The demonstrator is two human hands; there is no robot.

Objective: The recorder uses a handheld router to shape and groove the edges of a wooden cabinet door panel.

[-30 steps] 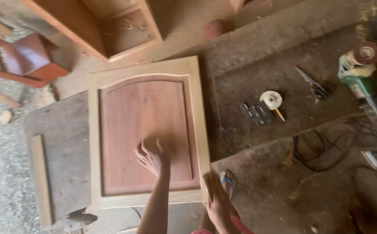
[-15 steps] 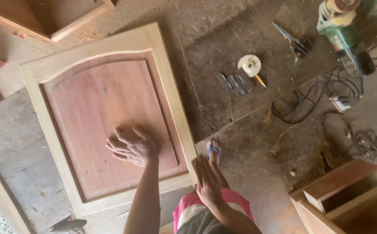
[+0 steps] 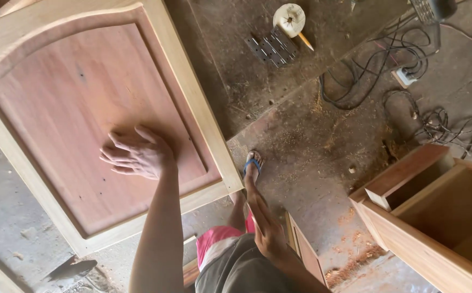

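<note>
While it lies flat on the grey worktop (image 3: 0, 201), the cabinet door (image 3: 78, 81) fills the left of the view, a reddish arched panel set in a pale wooden frame. On that panel rests the left hand (image 3: 137, 153), palm down, its fingers (image 3: 117, 157) spread open and gripping nothing. Just past the door's lower right corner hangs the right hand (image 3: 265, 225), flat and edge-on, fingers straight and together, empty and touching nothing that can be seen. Behind its fingertips a foot in a blue sandal (image 3: 252, 161) stands on the dusty floor (image 3: 322, 179). Further up lie a set of metal hinges (image 3: 271, 49) and a round white roll (image 3: 289, 19) with a pencil (image 3: 305, 41) beside it. Black cables (image 3: 388, 59) loop across the floor to the right, and an open wooden cabinet box (image 3: 436, 217) sits at the lower right.
</note>
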